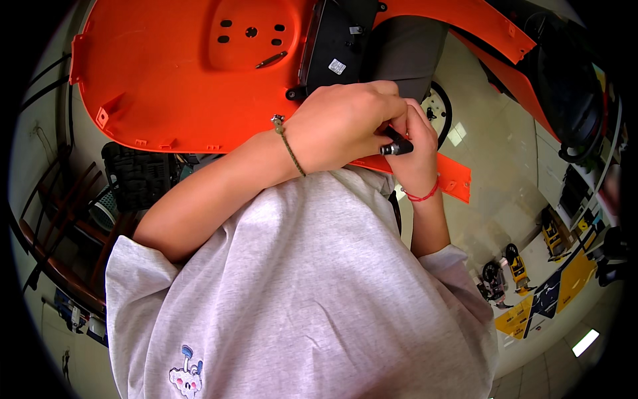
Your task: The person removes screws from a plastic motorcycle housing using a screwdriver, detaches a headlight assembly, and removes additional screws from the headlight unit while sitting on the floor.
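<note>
My left hand [352, 123] is closed, curled over my right hand [415, 153] near the upper centre, and its fingertips are mostly hidden. My right hand is closed around a black cylindrical tool [396, 147], whose metal-tipped end points left from between the hands. Just beyond them is a large orange plastic panel [153, 73] with holes, a recess and a small dark tool [271, 58] lying on it. A black box-like part [331, 46] with a white label adjoins the panel, beside a dark grey padded piece [405, 56].
An orange strip [453, 178] extends right below my hands. A curved orange part [478, 26] and black bulky parts [565, 86] are at upper right. A black tool case [136, 176] and wooden chairs [66, 219] are at left. Yellow-and-black scooters [517, 266] stand at lower right.
</note>
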The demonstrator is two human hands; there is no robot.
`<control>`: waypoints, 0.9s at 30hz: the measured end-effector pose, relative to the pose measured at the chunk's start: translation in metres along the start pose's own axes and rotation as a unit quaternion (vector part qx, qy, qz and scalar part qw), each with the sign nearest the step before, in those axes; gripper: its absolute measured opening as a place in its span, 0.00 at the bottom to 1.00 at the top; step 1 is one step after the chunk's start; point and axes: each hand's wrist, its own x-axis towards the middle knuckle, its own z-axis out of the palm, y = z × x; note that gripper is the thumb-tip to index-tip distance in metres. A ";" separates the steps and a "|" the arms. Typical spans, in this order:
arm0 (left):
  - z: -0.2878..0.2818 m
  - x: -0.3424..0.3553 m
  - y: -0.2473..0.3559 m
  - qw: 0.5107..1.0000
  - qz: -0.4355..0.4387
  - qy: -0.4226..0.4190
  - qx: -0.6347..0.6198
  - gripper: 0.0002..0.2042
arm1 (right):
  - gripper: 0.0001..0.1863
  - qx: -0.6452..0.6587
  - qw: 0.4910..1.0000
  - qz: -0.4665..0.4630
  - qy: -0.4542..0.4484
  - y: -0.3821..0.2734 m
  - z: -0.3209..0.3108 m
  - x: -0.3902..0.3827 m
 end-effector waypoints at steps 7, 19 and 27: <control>0.003 0.000 -0.005 0.999 0.043 0.019 0.002 0.10 | 0.12 0.004 0.999 -0.043 -0.001 0.001 -0.005 0.001; 0.015 -0.005 -0.001 0.970 0.079 0.134 0.185 0.13 | 0.16 0.007 0.999 0.033 0.038 -0.004 -0.003 -0.001; 0.009 -0.006 -0.008 0.997 0.068 0.029 0.017 0.11 | 0.17 0.017 1.000 -0.005 -0.026 0.005 -0.016 -0.007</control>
